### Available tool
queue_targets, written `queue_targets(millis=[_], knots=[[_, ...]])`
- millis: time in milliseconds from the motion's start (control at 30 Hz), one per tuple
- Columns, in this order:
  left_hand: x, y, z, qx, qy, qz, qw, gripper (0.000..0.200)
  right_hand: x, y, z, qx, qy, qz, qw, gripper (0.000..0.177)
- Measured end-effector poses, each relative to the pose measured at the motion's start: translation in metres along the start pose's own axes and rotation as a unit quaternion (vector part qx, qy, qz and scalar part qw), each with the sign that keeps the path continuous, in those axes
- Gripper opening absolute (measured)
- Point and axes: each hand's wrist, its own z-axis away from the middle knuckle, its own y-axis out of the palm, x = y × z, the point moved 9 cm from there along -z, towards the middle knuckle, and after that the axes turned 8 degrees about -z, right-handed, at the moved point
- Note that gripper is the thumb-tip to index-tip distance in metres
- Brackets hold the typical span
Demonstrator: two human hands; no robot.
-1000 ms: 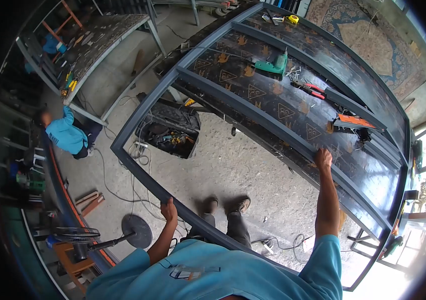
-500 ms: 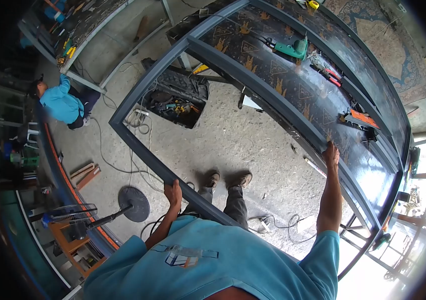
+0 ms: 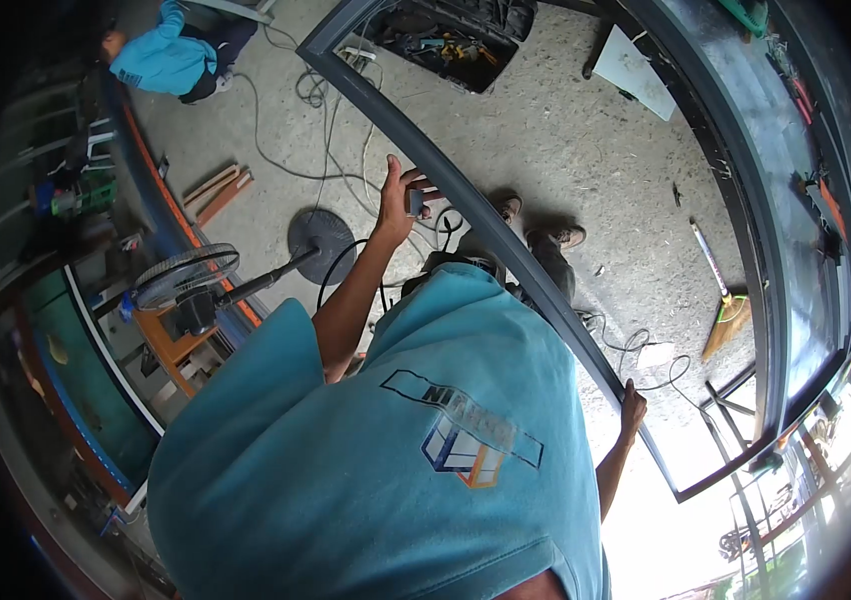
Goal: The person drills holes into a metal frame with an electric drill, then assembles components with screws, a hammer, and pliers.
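A large dark grey metal frame (image 3: 446, 175) slants across the view in front of my body. My left hand (image 3: 396, 205) is at the near side of its long bar, thumb raised apart and fingers stretched toward the bar's edge. Beside the palm is a small dark object (image 3: 414, 203), too small to make out. Farther right along the same bar, my right hand (image 3: 633, 408) has its fingers wrapped round the edge. The frame's far side overlaps the dark work surface at the right.
A person (image 3: 171, 60) in a blue shirt crouches at the upper left. An open toolbox (image 3: 456, 45), standing fan (image 3: 186, 280), wood pieces (image 3: 218, 195), loose cables (image 3: 331, 165), a glossy panel (image 3: 636, 75) and a broom (image 3: 726, 325) are around the floor.
The view has turned and shifted toward the lower right. My right hand has moved from the inner bar to the near bar. My left hand's fingers have spread.
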Motion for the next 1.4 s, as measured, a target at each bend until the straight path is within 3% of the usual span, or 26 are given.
queue_targets(millis=[67,167,267,333,400,500,533,600,667,733,800,900,933,967,1000,1067,1100,1167,1200,1267,1333,1400], knots=[[-0.018,-0.005,-0.011,-0.002,0.035,-0.031,0.999,0.065,0.017,-0.002,0.005,-0.030,-0.039,0.015,0.999,0.065],[-0.028,-0.004,-0.014,-0.005,0.047,-0.036,0.998,0.051,0.021,-0.001,0.004,-0.008,-0.009,0.045,0.999,0.066],[-0.038,0.000,-0.009,-0.024,0.066,-0.057,0.996,0.051,0.018,0.006,-0.009,-0.033,-0.026,0.068,0.997,0.065],[-0.034,-0.008,-0.021,-0.018,0.049,-0.061,0.997,0.051,0.021,0.013,-0.008,-0.015,-0.106,0.079,0.991,0.066],[-0.036,-0.014,-0.027,-0.050,0.065,-0.048,0.995,0.052,0.012,0.014,-0.012,-0.090,-0.062,0.074,0.991,0.066],[-0.037,-0.014,-0.020,-0.070,0.067,-0.072,0.993,0.061,0.014,0.002,-0.008,-0.090,-0.048,-0.001,0.995,0.064],[-0.032,-0.018,-0.030,-0.067,0.051,-0.071,0.994,0.064,0.013,-0.010,-0.001,-0.137,-0.028,-0.047,0.989,0.058],[-0.032,-0.019,-0.025,-0.088,0.044,-0.085,0.991,0.068,0.023,-0.046,0.044,-0.301,-0.075,-0.246,0.918,0.047],[-0.023,-0.014,-0.020,-0.061,0.036,-0.103,0.992,0.071,0.001,-0.062,0.093,-0.470,-0.059,-0.322,0.820,0.038],[-0.012,-0.018,-0.017,-0.056,0.009,-0.124,0.991,0.073,-0.046,-0.039,0.125,-0.520,0.020,-0.410,0.749,0.036],[0.020,-0.048,-0.023,-0.062,-0.030,-0.183,0.981,0.068,-0.085,0.018,0.151,-0.499,0.052,-0.492,0.712,0.036],[0.080,-0.064,-0.033,-0.025,-0.099,-0.344,0.933,0.051,-0.128,0.168,0.162,-0.265,0.158,-0.593,0.744,0.035],[0.095,-0.059,-0.035,0.049,-0.114,-0.447,0.886,0.059,-0.124,0.227,0.176,-0.139,0.222,-0.660,0.705,0.035],[0.113,-0.056,-0.039,0.101,-0.129,-0.564,0.809,0.065,-0.118,0.277,0.196,-0.041,0.255,-0.668,0.698,0.037],[0.118,-0.030,-0.019,0.153,-0.131,-0.672,0.712,0.061,-0.124,0.325,0.215,-0.020,0.290,-0.600,0.746,0.035],[0.145,-0.013,-0.027,0.258,-0.095,-0.763,0.585,0.052,-0.117,0.385,0.243,0.009,0.189,-0.368,0.910,0.026],[0.153,-0.018,-0.039,0.268,-0.085,-0.769,0.574,0.052,-0.124,0.423,0.259,0.005,0.238,-0.370,0.898,0.024],[0.151,-0.004,-0.054,0.275,0.037,-0.768,0.577,0.042,-0.119,0.454,0.281,0.019,0.304,-0.400,0.864,0.026],[0.150,0.003,-0.056,0.274,0.045,-0.772,0.572,0.042,-0.114,0.464,0.287,0.018,0.325,-0.414,0.850,0.027],[0.154,0.041,-0.035,0.279,0.083,-0.802,0.521,0.041,-0.107,0.471,0.284,-0.014,0.346,-0.454,0.821,0.029],[0.161,0.073,-0.008,0.316,0.061,-0.759,0.566,0.041,-0.096,0.458,0.258,-0.071,0.338,-0.497,0.796,0.031],[0.150,0.109,0.025,0.308,0.110,-0.747,0.579,0.042,-0.091,0.427,0.219,-0.125,0.306,-0.558,0.761,0.033]])
